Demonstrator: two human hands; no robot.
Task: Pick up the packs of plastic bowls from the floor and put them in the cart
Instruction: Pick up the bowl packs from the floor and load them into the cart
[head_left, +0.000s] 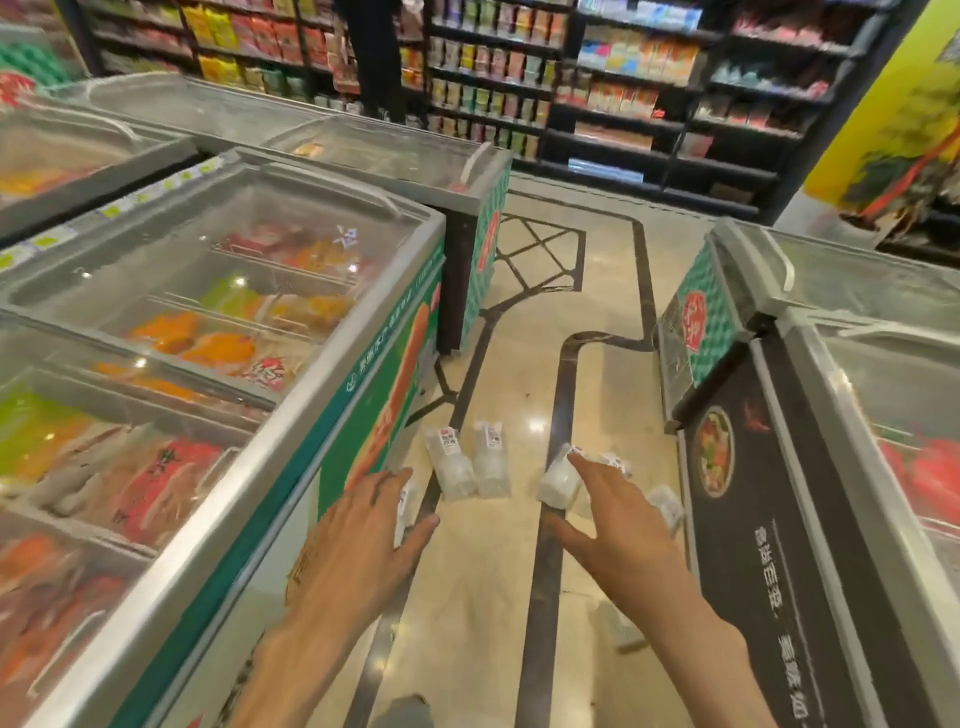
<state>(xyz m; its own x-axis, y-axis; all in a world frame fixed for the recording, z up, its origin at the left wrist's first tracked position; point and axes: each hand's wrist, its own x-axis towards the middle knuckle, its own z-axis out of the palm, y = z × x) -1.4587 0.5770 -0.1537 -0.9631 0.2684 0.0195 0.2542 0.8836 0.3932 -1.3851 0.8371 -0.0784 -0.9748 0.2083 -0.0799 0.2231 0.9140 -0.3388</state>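
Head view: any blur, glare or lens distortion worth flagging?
Head view: wide-angle bending curves the freezer rims; ceiling-light glare spots the floor and freezer lids; motion blur softens the far shelves and left edge; bowl packs fairly sharp.

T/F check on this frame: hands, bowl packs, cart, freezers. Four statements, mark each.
1. Both hands, left and right, are open and hold nothing. True.
2. The packs of plastic bowls are already in a cart. False: they lie on the floor; no cart is in view.
3. Chest freezers stand on both sides of the aisle. True.
4. The freezer lids are propped open. False: the glass lids are closed.
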